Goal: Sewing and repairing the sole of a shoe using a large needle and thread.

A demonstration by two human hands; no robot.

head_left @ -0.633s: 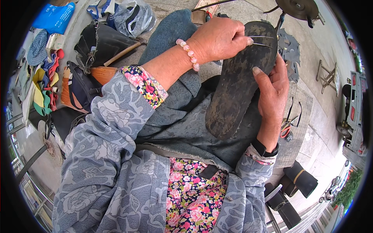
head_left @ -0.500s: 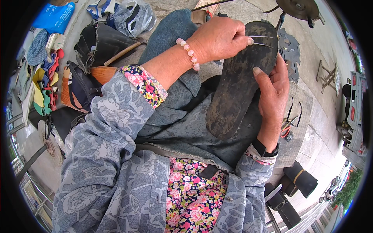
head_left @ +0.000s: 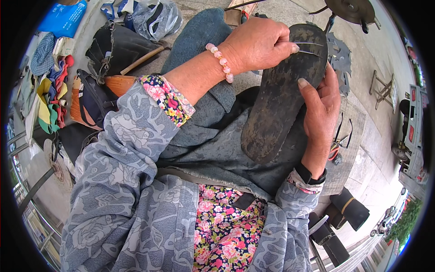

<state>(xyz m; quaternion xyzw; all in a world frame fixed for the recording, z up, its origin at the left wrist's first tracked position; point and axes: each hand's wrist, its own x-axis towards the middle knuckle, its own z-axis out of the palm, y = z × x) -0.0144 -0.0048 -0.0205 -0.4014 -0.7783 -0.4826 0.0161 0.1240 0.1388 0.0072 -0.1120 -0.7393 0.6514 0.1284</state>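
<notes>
Head view showed a worn black shoe sole [head_left: 282,95] slanting up from the right part of a dark grey apron [head_left: 215,152] spread over the lap. Within the last moment, sole and both hands had shifted slightly rightward together; the thin prongs kept to the same upper end, so the work seemed to carry on at one spot. The left hand [head_left: 260,44] pinched what looked like metal tweezers [head_left: 310,44] between thumb and fingers, their two prongs spread apart across the sole's face; whether the tips touched it could not be told. The right hand [head_left: 321,106] clasped the sole's right edge, thumb on the upward face, fingers behind. A red-handled tool [head_left: 335,147] lay near the left edge of a grey board [head_left: 343,174].
</notes>
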